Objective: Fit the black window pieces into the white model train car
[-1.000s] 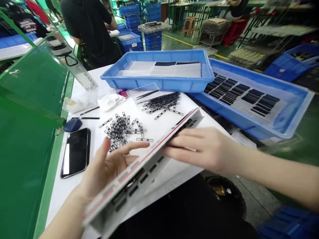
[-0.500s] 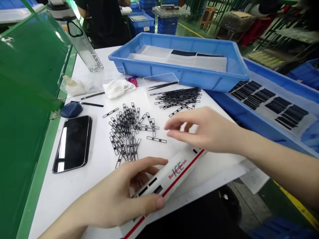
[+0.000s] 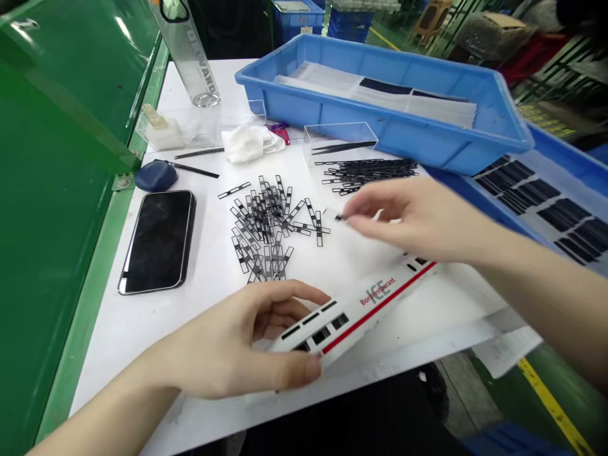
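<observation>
My left hand [image 3: 237, 345] is closed around one end of a long white model train shell [image 3: 375, 297] with a red stripe, black windows and "ICE Bordrestaurant" lettering. The shell lies tilted on the white table near its front edge. My right hand [image 3: 422, 218] hovers just above the shell's far end, fingers pinched on a small black strip [image 3: 338, 218]. A loose heap of black window strips [image 3: 266, 221] lies to the left of that hand. A tidier bundle of strips [image 3: 370, 171] lies behind it.
A black phone [image 3: 159, 240] and a dark blue case [image 3: 154, 176] lie at the left. A white cloth [image 3: 247, 142], a clear box with tweezers [image 3: 342, 145] and a clear bottle [image 3: 190, 57] stand behind. Two blue trays [image 3: 380, 126] [image 3: 546, 136] hold sheets. A green conveyor [image 3: 57, 158] runs along the left.
The train shell went from held up on edge between both hands to lying on the table in my left hand. My right hand let go of it and picked up a black strip.
</observation>
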{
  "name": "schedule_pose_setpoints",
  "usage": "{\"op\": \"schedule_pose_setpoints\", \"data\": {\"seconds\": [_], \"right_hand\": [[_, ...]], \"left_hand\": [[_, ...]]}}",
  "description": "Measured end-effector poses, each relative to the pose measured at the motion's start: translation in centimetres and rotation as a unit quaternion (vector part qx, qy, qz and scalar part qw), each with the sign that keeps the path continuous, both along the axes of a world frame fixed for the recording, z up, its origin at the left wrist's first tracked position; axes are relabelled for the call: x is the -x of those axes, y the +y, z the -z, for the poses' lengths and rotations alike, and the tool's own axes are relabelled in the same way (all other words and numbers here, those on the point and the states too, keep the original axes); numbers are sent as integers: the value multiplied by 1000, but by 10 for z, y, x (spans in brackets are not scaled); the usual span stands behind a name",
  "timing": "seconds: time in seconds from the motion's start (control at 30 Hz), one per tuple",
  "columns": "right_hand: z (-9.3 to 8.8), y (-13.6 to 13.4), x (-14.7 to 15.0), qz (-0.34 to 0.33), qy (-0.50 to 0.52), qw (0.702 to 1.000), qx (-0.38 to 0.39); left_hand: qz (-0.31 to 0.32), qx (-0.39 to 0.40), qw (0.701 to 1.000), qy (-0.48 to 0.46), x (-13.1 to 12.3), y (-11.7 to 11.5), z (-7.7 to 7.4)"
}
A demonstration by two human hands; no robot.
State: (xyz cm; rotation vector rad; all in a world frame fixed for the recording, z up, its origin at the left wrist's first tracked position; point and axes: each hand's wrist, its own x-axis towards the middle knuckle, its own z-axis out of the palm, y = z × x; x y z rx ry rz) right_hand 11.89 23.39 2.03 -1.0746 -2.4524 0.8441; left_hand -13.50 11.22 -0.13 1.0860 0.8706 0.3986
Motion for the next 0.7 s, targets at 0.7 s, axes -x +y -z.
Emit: {"op": "schedule_pose_setpoints", "data": {"seconds": [0.7], "right_hand": [[-6,-80,-5,69,85,970,219]], "left_hand": [[-13,-67,996,-59,-2,5,12]]}}
